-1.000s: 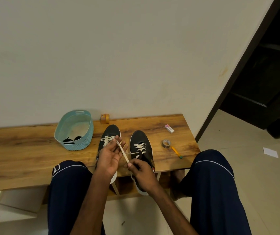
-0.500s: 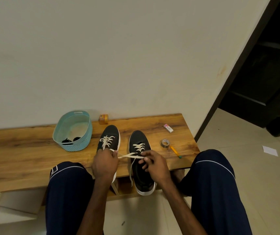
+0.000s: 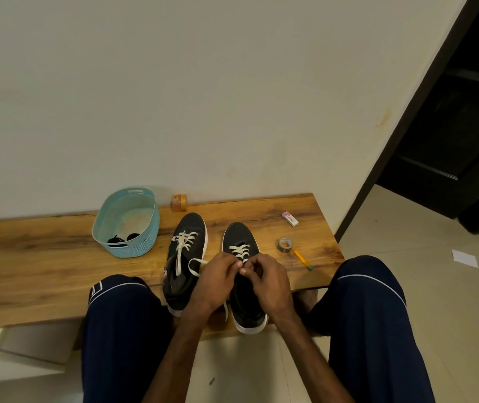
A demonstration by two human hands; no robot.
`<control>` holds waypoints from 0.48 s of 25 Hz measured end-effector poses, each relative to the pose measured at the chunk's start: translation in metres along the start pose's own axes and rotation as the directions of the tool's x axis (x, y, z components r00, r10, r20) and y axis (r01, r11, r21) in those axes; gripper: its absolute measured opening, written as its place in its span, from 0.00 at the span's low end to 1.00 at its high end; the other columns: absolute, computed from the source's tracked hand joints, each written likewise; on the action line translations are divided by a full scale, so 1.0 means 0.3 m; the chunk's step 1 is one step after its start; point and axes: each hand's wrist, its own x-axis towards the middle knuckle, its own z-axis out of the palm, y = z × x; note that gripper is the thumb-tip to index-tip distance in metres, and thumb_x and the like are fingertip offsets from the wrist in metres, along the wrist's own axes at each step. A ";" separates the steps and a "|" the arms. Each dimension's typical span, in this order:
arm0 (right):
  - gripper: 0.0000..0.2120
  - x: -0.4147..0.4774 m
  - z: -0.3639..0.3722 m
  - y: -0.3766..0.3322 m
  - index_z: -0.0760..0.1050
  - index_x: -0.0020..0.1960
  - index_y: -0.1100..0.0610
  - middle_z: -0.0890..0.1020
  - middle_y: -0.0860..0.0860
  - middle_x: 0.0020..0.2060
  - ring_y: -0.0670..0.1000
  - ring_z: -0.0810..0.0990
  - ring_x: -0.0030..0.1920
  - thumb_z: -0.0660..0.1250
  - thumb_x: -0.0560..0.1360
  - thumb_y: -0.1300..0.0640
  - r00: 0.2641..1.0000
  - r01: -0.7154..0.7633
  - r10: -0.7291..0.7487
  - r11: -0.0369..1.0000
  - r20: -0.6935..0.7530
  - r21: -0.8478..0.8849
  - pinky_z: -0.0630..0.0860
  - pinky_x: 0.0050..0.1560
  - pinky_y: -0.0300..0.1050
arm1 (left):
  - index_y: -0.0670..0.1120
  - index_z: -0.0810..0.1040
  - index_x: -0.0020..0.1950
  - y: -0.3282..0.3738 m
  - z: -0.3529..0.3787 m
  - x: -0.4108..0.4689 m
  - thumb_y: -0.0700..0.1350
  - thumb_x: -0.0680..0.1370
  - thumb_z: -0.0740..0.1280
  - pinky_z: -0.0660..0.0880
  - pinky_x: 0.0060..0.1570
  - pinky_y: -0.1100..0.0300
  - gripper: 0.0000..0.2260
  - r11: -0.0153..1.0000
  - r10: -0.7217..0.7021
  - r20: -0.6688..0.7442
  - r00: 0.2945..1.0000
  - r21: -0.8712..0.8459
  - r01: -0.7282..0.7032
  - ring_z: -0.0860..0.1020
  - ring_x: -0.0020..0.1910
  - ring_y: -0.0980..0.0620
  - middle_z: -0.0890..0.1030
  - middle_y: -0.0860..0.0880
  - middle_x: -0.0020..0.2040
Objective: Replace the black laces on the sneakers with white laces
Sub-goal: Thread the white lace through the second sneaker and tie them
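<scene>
The long wooden bench (image 3: pixel 43 257) puts the right black canvas sneaker (image 3: pixel 247 303) at working height. Over it my left hand (image 3: pixel 218 277) and right hand (image 3: pixel 267 279) meet, fingers curled, both pinching its flat white lace (image 3: pixel 239 251), I judge to tie it.

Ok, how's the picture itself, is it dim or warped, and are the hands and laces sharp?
Head view: dim, warm, even light, no harsh glare, the doorway nearly black. Head view: wide-angle warp bows the bench edge and leans the door frame. Head view: left hand and right hand, pinching the white laces, look fairly sharp.
</scene>
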 end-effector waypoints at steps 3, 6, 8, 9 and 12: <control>0.04 0.003 0.006 0.008 0.78 0.46 0.51 0.80 0.45 0.42 0.44 0.77 0.45 0.73 0.75 0.54 1.000 0.005 -0.005 1.000 -0.012 0.002 0.77 0.47 0.46 | 0.48 0.78 0.46 -0.005 -0.007 -0.001 0.47 0.83 0.61 0.77 0.43 0.55 0.10 0.986 -0.095 0.039 0.995 -0.132 0.099 0.79 0.39 0.54 0.81 0.50 0.39; 0.10 0.008 0.014 0.032 0.77 0.54 0.50 0.79 0.46 0.50 0.46 0.76 0.53 0.73 0.75 0.51 0.998 -0.060 0.060 0.995 -0.006 -0.076 0.76 0.54 0.46 | 0.49 0.80 0.46 -0.014 -0.009 -0.001 0.47 0.82 0.64 0.74 0.42 0.63 0.08 0.980 -0.175 -0.073 0.982 -0.105 0.167 0.79 0.41 0.58 0.81 0.53 0.40; 0.16 0.010 0.015 0.057 0.74 0.61 0.50 0.76 0.46 0.56 0.48 0.72 0.60 0.72 0.75 0.49 0.989 -0.142 0.146 0.973 0.003 -0.183 0.72 0.60 0.49 | 0.48 0.81 0.47 -0.018 -0.006 0.003 0.45 0.81 0.66 0.72 0.41 0.67 0.06 0.963 -0.245 -0.163 0.956 -0.157 0.220 0.79 0.43 0.60 0.82 0.54 0.42; 0.19 0.009 0.017 0.068 0.72 0.63 0.50 0.76 0.46 0.58 0.49 0.71 0.62 0.71 0.75 0.47 0.984 -0.171 0.178 0.963 0.014 -0.209 0.71 0.61 0.50 | 0.48 0.82 0.47 -0.020 -0.003 0.006 0.44 0.80 0.67 0.71 0.41 0.68 0.05 0.955 -0.268 -0.183 0.946 -0.180 0.236 0.79 0.44 0.60 0.82 0.54 0.42; 0.19 0.000 0.038 0.089 0.71 0.64 0.50 0.75 0.47 0.60 0.49 0.72 0.63 0.69 0.77 0.45 0.979 -0.185 0.199 0.956 0.038 -0.226 0.71 0.63 0.52 | 0.47 0.83 0.49 -0.023 0.014 0.016 0.40 0.79 0.68 0.72 0.44 0.70 0.05 0.951 -0.274 -0.191 0.943 -0.200 0.236 0.78 0.45 0.62 0.82 0.55 0.44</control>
